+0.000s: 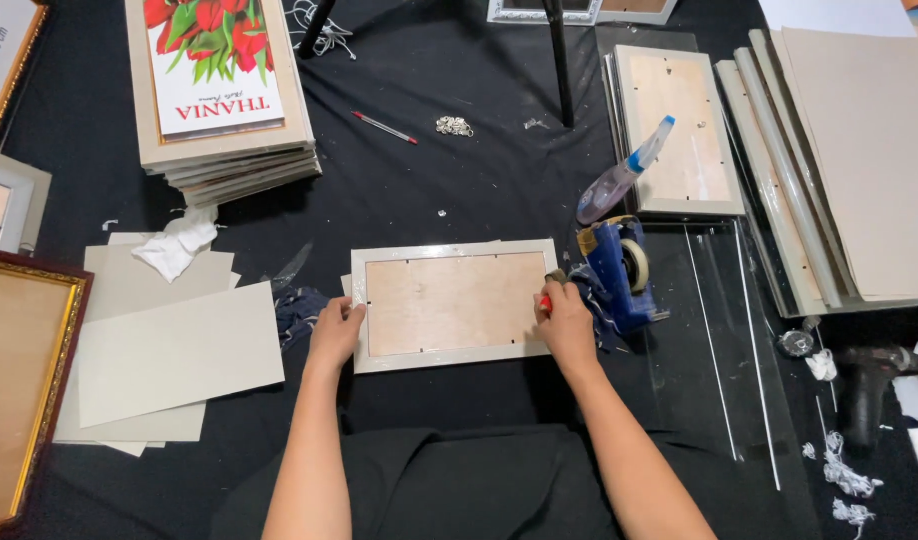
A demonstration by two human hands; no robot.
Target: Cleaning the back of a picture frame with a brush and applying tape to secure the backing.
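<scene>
A black-covered worktop (449, 180) carries a picture frame (455, 303) lying face down near its middle, brown backing board up, its long axis running left to right across the person's view. The left hand (336, 335) rests on the frame's left edge with its fingers (351, 312) curled over the rim, while the right hand (567, 325) sits at the right edge, fingers closed around a small red-handled tool (546, 300). Just beside that hand stands a blue tape dispenser (619, 270), with a spray bottle (624, 172) behind it.
</scene>
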